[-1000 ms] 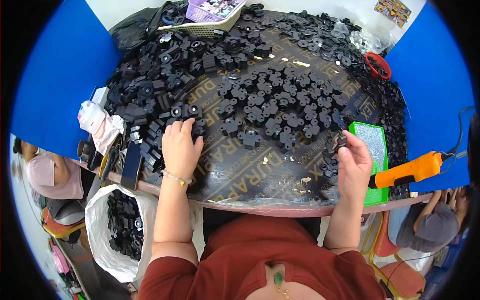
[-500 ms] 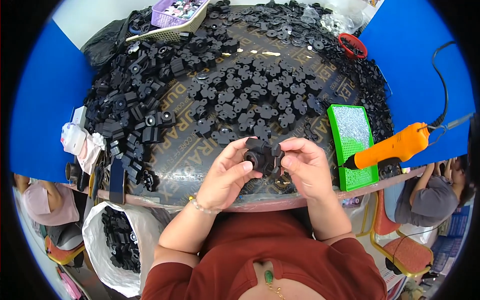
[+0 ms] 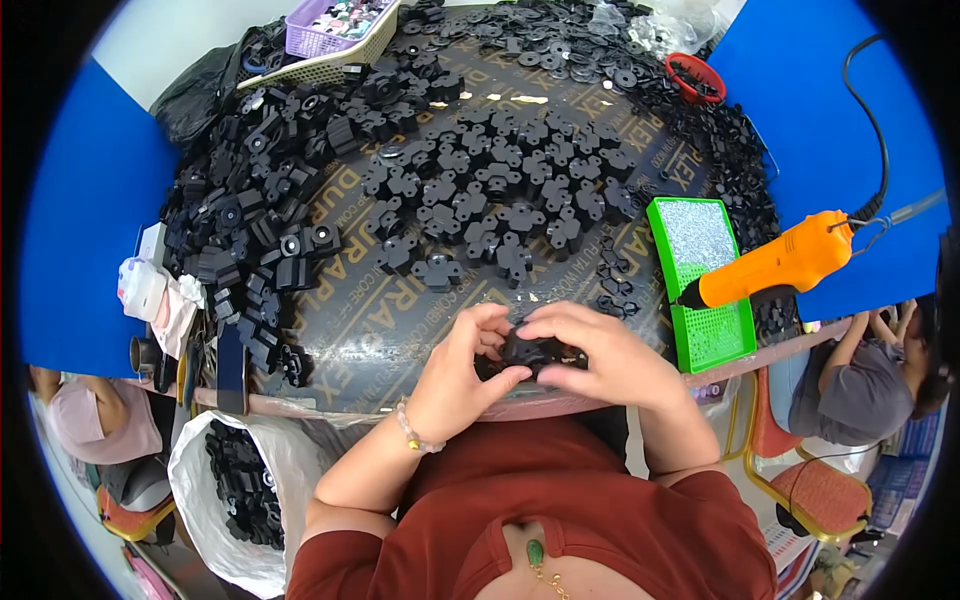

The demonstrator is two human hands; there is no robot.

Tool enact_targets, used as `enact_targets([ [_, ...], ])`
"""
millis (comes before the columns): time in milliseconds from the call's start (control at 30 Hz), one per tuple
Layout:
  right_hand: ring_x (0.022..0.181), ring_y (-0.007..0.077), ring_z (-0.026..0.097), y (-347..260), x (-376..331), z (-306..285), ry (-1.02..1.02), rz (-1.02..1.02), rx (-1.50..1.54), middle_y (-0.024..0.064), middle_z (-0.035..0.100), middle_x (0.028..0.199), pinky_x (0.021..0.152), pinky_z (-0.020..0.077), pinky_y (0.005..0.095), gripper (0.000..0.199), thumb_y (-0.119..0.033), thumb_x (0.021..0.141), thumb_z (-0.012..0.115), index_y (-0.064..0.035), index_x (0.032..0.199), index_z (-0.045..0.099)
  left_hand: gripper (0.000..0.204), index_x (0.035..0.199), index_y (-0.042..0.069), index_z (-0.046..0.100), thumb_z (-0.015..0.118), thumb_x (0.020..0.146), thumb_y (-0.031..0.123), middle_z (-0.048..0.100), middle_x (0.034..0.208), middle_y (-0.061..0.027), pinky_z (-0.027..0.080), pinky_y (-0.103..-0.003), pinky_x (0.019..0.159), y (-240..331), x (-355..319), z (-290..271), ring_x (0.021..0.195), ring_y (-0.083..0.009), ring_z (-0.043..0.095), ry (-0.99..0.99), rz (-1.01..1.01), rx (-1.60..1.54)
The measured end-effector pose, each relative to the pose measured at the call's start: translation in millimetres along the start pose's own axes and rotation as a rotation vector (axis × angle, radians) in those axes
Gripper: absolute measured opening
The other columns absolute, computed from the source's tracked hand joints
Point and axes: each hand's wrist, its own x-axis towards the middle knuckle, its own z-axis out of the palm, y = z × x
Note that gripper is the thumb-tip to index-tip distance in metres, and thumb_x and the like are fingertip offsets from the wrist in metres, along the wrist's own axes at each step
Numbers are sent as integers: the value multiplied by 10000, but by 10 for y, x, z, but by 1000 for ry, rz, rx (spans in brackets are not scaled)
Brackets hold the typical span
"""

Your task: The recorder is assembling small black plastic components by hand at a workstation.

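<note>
Low over the table's near edge, a black plastic part [image 3: 535, 351] is gripped between both of my hands. My left hand [image 3: 462, 358] closes on its left side, thumb at the front and fingers behind. Over the top and right side curl the fingers of my right hand [image 3: 610, 358], its thumb along the near face. My fingers cover much of the part, so its full shape is hidden. Beyond my hands stand many black lobed plastic pieces [image 3: 515, 215], grouped close together.
Black housings [image 3: 265, 225] are heaped at left, with flat black discs [image 3: 570, 60] at the back. On the right, an orange electric screwdriver [image 3: 780, 262] hangs over a green tray [image 3: 712, 350] of small silver screws. A white sack [image 3: 190, 480] of black parts stands lower left.
Both hands have come nearer to me and lower, bringing the black part along. It is turned over, and my right hand now wraps across its top.
</note>
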Motion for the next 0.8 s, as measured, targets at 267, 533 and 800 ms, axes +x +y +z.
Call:
enact_targets([
  [267, 942, 353, 598, 367, 180, -77, 422, 119, -558, 120, 598, 1004, 806, 492, 434, 364, -44, 725, 764, -64, 1027, 562, 519, 1271, 53, 560, 773, 803, 128, 567, 1263, -143, 505, -355, 882, 174, 37, -82, 1058, -258, 602, 62, 188, 368],
  [533, 985, 389, 590, 291, 285, -145, 405, 330, -453, 162, 545, 1144, 840, 496, 441, 339, -72, 759, 775, -33, 1012, 553, 337, 1084, 82, 642, 672, 752, 40, 594, 1151, -152, 474, -436, 914, 150, 262, -689, 1050, -340, 571, 508, 324, 1052],
  [800, 906, 367, 601, 499, -143, -120, 373, 401, -723, 159, 572, 1004, 786, 501, 459, 276, -80, 778, 747, -21, 1007, 604, 499, 1116, 131, 609, 798, 657, 87, 633, 1097, -50, 436, -412, 932, -203, 35, -1792, 1101, -262, 568, 631, -256, 1516],
])
